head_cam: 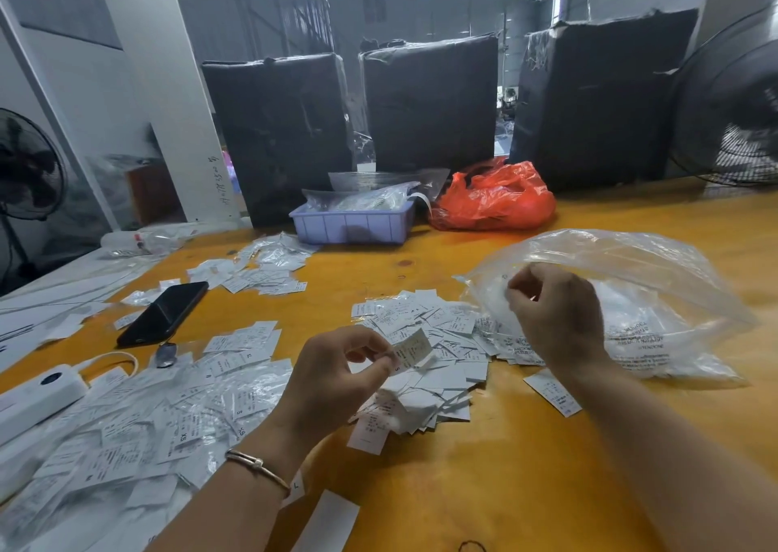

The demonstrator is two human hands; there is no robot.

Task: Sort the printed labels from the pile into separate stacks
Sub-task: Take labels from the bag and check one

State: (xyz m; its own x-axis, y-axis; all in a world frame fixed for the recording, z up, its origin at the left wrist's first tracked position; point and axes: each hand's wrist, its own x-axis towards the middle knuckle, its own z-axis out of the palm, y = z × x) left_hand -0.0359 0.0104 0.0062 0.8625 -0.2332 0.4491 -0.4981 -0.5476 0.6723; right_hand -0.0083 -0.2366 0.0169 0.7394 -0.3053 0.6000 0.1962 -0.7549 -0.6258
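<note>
On the table (526, 467) I see the label pile (425, 341) in the middle, the phone (162, 313) at its left, the plastic bag (631, 299) at its right, the tray (351, 223) behind.

Matt white paper labels (421, 328), smooth glossy orange table (526, 467), crinkled clear plastic bag (656, 282), glossy black phone (164, 313)

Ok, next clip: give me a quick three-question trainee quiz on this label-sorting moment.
1. True or false: the left hand pinches a single label.
2. What is the right hand doing? A) resting on the phone B) gripping the clear plastic bag C) reaching into the tray
3. Fill in: the black phone lies to the ____ of the central label pile.

Key: 1 true; 2 B; 3 left
</note>
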